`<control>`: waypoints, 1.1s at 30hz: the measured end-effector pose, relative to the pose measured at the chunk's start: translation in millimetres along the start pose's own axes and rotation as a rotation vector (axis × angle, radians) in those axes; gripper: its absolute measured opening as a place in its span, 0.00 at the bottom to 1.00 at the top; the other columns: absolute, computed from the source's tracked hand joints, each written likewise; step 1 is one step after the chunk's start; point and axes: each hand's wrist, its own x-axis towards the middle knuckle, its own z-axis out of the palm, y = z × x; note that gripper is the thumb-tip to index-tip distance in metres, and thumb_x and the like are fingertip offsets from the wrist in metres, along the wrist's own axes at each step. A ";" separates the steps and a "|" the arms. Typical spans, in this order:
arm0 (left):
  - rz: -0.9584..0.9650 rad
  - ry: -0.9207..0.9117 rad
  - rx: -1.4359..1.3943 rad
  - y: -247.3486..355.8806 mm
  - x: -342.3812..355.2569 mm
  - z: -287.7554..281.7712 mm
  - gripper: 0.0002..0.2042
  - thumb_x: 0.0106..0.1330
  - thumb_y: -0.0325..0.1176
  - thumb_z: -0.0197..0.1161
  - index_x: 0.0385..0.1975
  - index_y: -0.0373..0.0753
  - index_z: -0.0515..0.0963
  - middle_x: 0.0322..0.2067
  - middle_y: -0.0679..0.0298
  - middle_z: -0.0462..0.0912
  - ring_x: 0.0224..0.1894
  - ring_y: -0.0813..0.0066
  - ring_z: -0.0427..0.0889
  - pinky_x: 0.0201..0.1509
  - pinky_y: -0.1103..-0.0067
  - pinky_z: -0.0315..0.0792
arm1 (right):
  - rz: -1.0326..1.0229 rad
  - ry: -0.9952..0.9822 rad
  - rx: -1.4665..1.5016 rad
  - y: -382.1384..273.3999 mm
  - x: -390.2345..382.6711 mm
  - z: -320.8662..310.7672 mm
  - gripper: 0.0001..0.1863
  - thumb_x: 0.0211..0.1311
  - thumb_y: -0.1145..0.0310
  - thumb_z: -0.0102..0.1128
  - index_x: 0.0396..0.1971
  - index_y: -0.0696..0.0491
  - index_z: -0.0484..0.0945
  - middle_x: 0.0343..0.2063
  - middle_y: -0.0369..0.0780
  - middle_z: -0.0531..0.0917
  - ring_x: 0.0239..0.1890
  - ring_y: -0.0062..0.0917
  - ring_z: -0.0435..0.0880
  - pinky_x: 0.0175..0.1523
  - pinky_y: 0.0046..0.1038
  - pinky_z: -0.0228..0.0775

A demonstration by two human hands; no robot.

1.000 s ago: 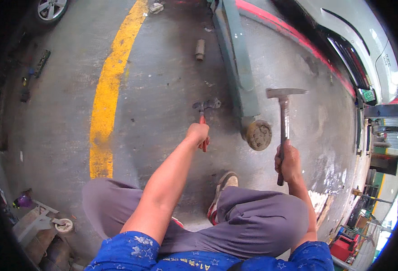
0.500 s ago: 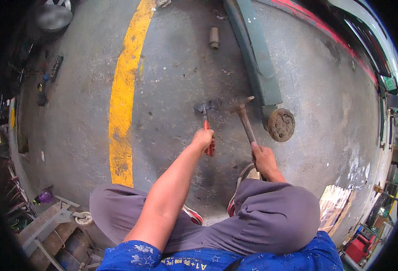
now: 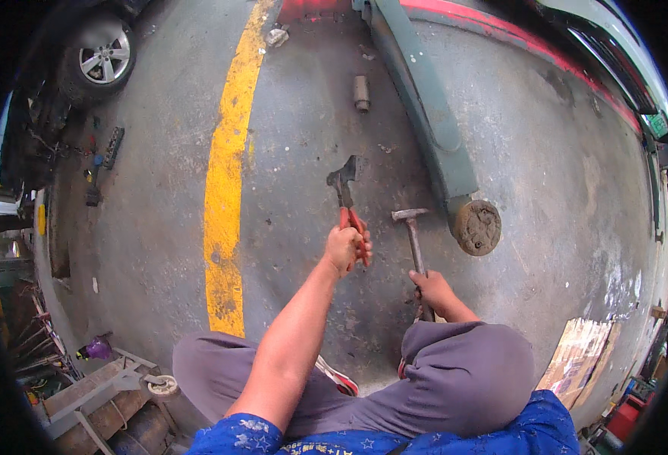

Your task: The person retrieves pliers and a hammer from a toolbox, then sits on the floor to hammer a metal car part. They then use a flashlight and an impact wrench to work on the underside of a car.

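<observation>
My left hand (image 3: 347, 249) is closed round red-handled pliers (image 3: 345, 216), whose jaws grip a dark, irregular metal piece (image 3: 353, 168) low over the grey floor. My right hand (image 3: 438, 292) grips the shaft of a hammer (image 3: 410, 214); its head is to the right of and below the metal piece in the picture, apart from it. My grey-trousered knees are bent beneath my arms. A green lift arm (image 3: 436, 121) with a round, dirty pad (image 3: 478, 227) lies just right of the tools.
Yellow stripe (image 3: 224, 212) at left, small cylinder (image 3: 361, 93) ahead, long dark part (image 3: 114, 148) and car wheel (image 3: 103, 59) at upper left. Metal frame (image 3: 99, 402) at lower left, cardboard (image 3: 580, 356) at lower right, red rail (image 3: 523, 53) and car (image 3: 614, 61) at upper right.
The hammer has swung leftward from the right side toward the metal piece and sits lower beside it now. The pliers and piece have turned slightly. The view has shifted.
</observation>
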 end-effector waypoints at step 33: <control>0.084 -0.571 0.369 204.1 -301.3 22.3 0.34 0.53 0.32 0.61 0.64 0.33 0.62 0.55 0.44 0.75 0.50 0.55 0.81 0.52 0.61 0.77 | -0.958 0.084 -0.450 -356.4 -184.0 51.4 0.08 0.66 0.69 0.60 0.35 0.60 0.80 0.25 0.39 0.82 0.27 0.21 0.80 0.37 0.30 0.77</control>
